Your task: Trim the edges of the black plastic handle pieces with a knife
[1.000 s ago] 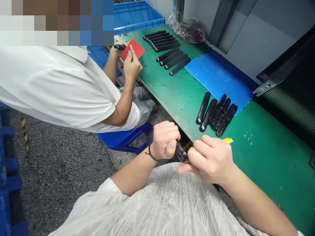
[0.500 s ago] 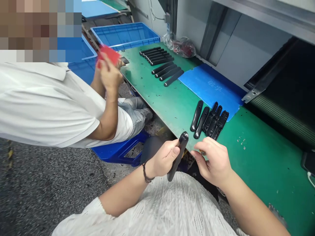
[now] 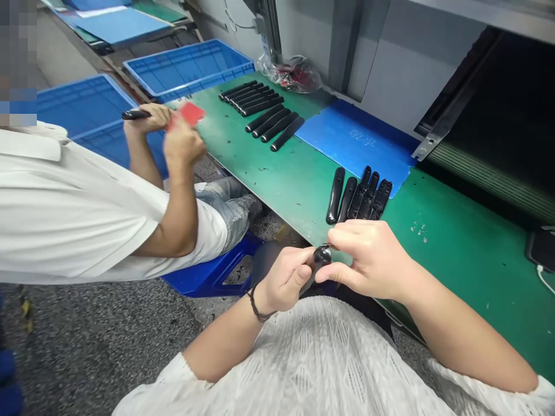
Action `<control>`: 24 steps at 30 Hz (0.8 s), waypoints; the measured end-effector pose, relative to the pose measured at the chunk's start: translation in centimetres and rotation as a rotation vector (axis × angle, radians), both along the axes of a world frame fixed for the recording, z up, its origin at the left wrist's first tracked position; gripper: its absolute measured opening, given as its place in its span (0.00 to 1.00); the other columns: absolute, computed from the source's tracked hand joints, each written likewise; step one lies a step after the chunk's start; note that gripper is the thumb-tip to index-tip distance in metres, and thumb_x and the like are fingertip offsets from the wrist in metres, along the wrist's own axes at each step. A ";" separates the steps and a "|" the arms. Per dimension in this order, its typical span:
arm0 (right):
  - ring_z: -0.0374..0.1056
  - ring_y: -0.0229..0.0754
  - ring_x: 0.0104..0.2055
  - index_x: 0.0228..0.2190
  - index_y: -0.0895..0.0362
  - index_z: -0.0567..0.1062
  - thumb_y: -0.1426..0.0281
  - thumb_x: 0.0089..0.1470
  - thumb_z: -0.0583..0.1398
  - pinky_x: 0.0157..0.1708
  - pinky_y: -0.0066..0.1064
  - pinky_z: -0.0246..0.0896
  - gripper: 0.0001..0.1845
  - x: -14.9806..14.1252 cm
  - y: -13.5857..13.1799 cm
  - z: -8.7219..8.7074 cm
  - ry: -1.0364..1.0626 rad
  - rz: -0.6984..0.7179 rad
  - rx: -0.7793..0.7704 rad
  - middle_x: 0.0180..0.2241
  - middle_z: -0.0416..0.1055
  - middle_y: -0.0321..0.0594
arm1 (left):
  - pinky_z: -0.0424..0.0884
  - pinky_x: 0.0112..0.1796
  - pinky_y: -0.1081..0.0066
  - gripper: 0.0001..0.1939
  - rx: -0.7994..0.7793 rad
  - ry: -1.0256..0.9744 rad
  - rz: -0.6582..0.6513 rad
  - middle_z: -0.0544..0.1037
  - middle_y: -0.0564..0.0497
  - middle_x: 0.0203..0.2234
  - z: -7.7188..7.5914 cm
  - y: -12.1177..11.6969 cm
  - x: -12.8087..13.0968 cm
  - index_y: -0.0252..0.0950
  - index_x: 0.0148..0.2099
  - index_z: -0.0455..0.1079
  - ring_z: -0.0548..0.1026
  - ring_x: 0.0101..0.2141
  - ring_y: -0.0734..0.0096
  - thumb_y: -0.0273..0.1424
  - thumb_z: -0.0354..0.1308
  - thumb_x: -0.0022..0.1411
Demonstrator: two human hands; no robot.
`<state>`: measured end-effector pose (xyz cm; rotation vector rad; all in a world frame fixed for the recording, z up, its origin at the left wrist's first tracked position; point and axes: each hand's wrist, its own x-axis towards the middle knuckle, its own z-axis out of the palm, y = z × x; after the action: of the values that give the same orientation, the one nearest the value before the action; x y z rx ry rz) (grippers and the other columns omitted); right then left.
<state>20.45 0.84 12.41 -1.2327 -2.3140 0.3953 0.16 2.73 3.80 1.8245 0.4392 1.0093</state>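
Observation:
My left hand [image 3: 288,277] is wrapped round a long black plastic handle shell [image 3: 322,255], whose glossy rounded end points up at me. At that end is my right hand [image 3: 366,260], closed, with thumb and forefinger on either side of the tip. A small thing shows between its fingers, too covered to make out. Just beyond my hands, two smooth black handle shells [image 3: 335,195] lie on the green table [image 3: 286,190]. Beside them are several black shells [image 3: 380,199] with their hollow, ribbed insides up.
A blue sheet [image 3: 359,138] lies along the table's back. Rows of black handles [image 3: 264,121] stand further left, near a clear plastic bag [image 3: 297,75]. At left a co-worker [image 3: 108,214] holds a black handle and a red cloth-like piece [image 3: 191,114]. Blue crates [image 3: 191,66] stand beyond.
My right hand has moved left onto the handle's end. The handle has tilted so its tip faces me. The view has shifted right, and the co-worker's black handle now shows.

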 end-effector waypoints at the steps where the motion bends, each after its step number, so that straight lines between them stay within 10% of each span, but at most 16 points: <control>1: 0.52 0.33 0.26 0.25 0.55 0.64 0.44 0.67 0.54 0.27 0.30 0.39 0.30 0.0 0.0 0.1 -0.008 -0.001 0.021 0.22 0.59 0.31 | 0.53 0.25 0.69 0.29 0.006 0.007 0.000 0.58 0.56 0.20 -0.1 0.0 -0.1 0.37 0.29 0.57 0.57 0.21 0.75 0.53 0.40 0.76; 15: 0.46 0.38 0.26 0.21 0.55 0.65 0.49 0.66 0.58 0.27 0.34 0.37 0.29 -0.4 -0.8 -1.1 -0.174 -0.143 0.537 0.21 0.56 0.34 | 0.55 0.27 0.68 0.27 -0.022 0.063 0.057 0.62 0.54 0.23 -0.2 -0.1 -0.1 0.37 0.32 0.61 0.60 0.23 0.73 0.50 0.40 0.77; 24: 0.52 0.34 0.26 0.26 0.55 0.65 0.41 0.67 0.50 0.28 0.30 0.43 0.33 0.5 -0.3 1.1 0.059 0.136 -0.091 0.23 0.60 0.31 | 0.52 0.24 0.69 0.25 0.145 0.063 -0.109 0.59 0.56 0.20 0.8 1.8 -1.0 0.38 0.29 0.56 0.55 0.20 0.75 0.50 0.45 0.75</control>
<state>20.92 0.59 13.51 -1.0925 -2.3597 0.5821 -0.88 4.49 4.60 1.9919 0.3074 0.9306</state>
